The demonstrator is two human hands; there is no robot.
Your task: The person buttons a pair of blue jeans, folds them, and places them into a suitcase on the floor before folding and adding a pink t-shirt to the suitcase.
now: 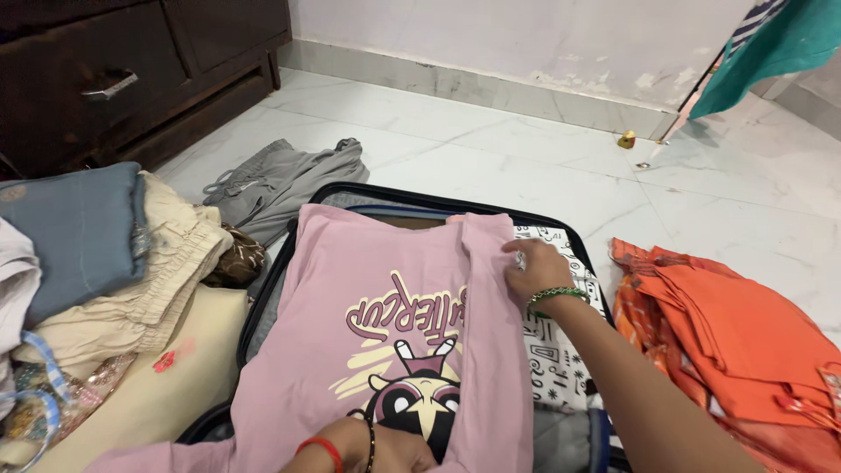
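Observation:
A pink T-shirt (pixel 359 289) with a cartoon print lies spread over an open black suitcase (pixel 263 289) on the floor. My right hand (pixel 536 267), with green bangles at the wrist, pinches the shirt's folded right edge near the top. My left hand (pixel 385 447), with a red and a black band at the wrist, presses flat on the shirt's lower part by the cartoon face. Under the shirt on the right shows a white cloth with black patterns (pixel 556 350).
A pile of orange clothes (pixel 736 350) lies right of the suitcase. Folded blue, cream and other clothes (pixel 105 254) are stacked on the left. Grey garments (pixel 280 180) lie behind the case. A dark wooden cabinet (pixel 131 70) stands at back left, teal cloth (pixel 771 44) hangs top right.

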